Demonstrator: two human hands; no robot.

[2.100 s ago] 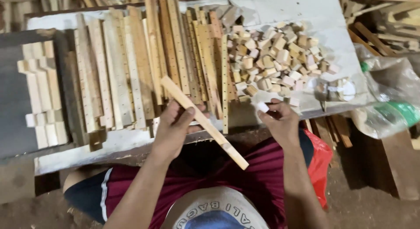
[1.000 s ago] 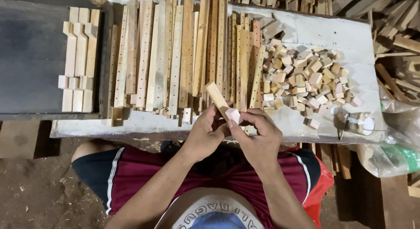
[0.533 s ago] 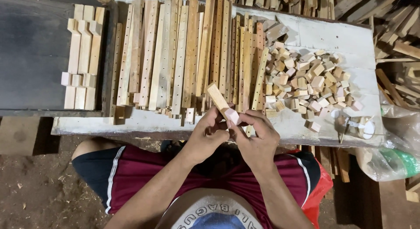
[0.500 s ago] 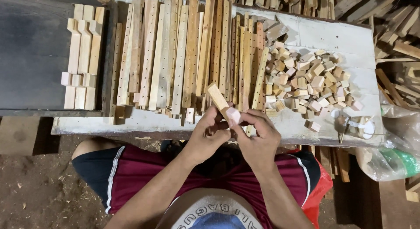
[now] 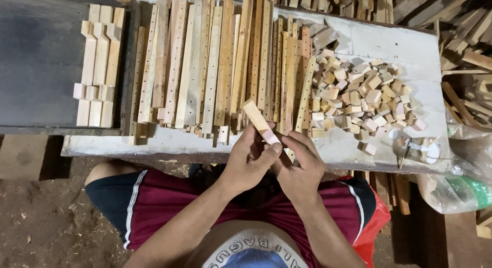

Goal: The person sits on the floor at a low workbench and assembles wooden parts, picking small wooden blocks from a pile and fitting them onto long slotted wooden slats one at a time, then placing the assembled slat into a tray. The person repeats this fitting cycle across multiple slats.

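Note:
Both my hands meet over the front edge of a white worktable [image 5: 369,42]. My left hand [image 5: 249,163] grips a long pale wooden slat [image 5: 254,117] that points up and away to the left. My right hand [image 5: 302,168] presses on the same slat's near part, next to a small pale block [image 5: 271,137] set against it. Behind the hands lies a row of long wooden slats with drilled holes [image 5: 215,68]. To the right of them lies a heap of small wooden blocks [image 5: 361,96].
A dark board [image 5: 36,58] on the left carries several notched wooden pieces [image 5: 97,68]. Small round containers with a stick [image 5: 417,150] stand near the table's right front corner. Wood offcuts [image 5: 466,58] and plastic bags [image 5: 461,188] crowd the right side.
About two seconds ago my hands were apart, the left holding the slat alone. They have since come together on the slat; over the last second they have barely moved.

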